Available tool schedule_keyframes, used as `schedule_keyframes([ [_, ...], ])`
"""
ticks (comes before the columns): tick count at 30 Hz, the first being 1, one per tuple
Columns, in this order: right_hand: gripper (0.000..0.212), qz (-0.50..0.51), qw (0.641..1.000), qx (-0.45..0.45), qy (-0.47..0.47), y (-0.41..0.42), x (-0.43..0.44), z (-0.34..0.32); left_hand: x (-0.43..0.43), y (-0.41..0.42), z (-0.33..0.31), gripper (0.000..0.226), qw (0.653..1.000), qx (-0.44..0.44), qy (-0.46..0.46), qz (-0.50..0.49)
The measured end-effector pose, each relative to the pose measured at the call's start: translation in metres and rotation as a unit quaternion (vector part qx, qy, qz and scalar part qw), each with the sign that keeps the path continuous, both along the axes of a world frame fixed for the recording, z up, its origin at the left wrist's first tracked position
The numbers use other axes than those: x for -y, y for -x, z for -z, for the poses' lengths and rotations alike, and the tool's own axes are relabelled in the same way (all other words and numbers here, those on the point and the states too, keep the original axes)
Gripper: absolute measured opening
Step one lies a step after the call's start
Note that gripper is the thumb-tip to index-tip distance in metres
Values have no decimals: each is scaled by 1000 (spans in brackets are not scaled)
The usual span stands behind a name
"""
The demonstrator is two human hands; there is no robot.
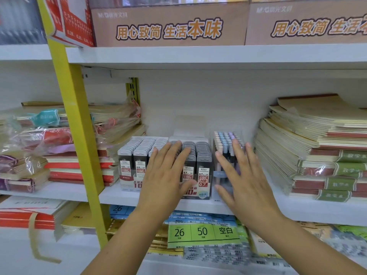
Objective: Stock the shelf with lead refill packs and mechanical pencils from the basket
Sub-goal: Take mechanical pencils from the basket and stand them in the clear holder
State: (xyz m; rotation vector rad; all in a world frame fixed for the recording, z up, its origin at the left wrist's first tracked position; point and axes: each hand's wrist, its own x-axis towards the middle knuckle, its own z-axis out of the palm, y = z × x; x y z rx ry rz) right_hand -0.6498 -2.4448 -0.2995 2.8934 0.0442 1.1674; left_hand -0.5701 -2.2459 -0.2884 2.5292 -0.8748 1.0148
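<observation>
So here's what I'm seeing on my feed: both hands are up at the middle shelf (pixel 117 196), flat with the fingers spread wide, holding nothing. My left hand (pixel 166 175) sits in front of the spot where the two trays of lead refill packs meet, the 0.5 tray (pixel 133 155) on the left and the 0.7 tray (pixel 202 155) just beside it on the right, packs standing upright in tight rows. Fingertips reach up over the tops of the packs, but I honestly can't tell if they're touching or just hovering. My right hand (pixel 246 175) is in front of the clear box of mechanical pencils (pixel 225 136), which stands right next to the 0.7 tray, pastel caps poking up behind my fingers. It's a bit blurry, so contact there is anyone's guess too. Right of the pencils there's a big leaning stack of notebooks (pixel 317 143), and left of the refills a yellow upright (pixel 76 126) with plastic-wrapped notebooks (pixel 59 153) past it. Brown cartons (pixel 168 26) sit on the shelf above, and green-labelled pads (pixel 202 232) lie on the one below.
</observation>
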Motion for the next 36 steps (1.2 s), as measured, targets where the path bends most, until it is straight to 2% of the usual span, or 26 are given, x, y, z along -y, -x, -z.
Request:
schedule_keyframes([
  [8,80,13,1000,-19,16,-5,0,-2,5,-5,2,80,1000,15,-7,-14],
  [12,72,30,999,-22,-4,-8,-1,-39,-2,-8,-3,81,999,28,-30,-4],
  [17,87,16,988,-142,-52,-28,11,-80,-16,-24,-19,82,998,-23,-51,14],
  [21,90,2,987,-143,-79,-27,12,-73,-15,-27,-20,71,998,-29,-43,46],
  [24,92,24,986,-156,-49,-26,8,-83,-21,-28,-24,75,997,-30,-44,61],
  [26,86,19,994,-108,-28,-26,-3,-88,-35,-31,-30,79,998,-19,-31,57],
  [28,71,-20,996,-83,-12,-30,-26,-87,-55,-38,-38,81,999,-17,-22,32],
  [31,59,-73,987,-142,20,-44,-63,-74,-78,-49,-40,84,997,-63,-43,-1],
  [33,61,-58,980,-190,30,-53,-76,-65,-83,-53,-36,81,995,-88,-54,-6],
  [36,59,-34,980,-187,50,-59,-76,-56,-81,-56,-27,74,996,-74,-51,-10],
])
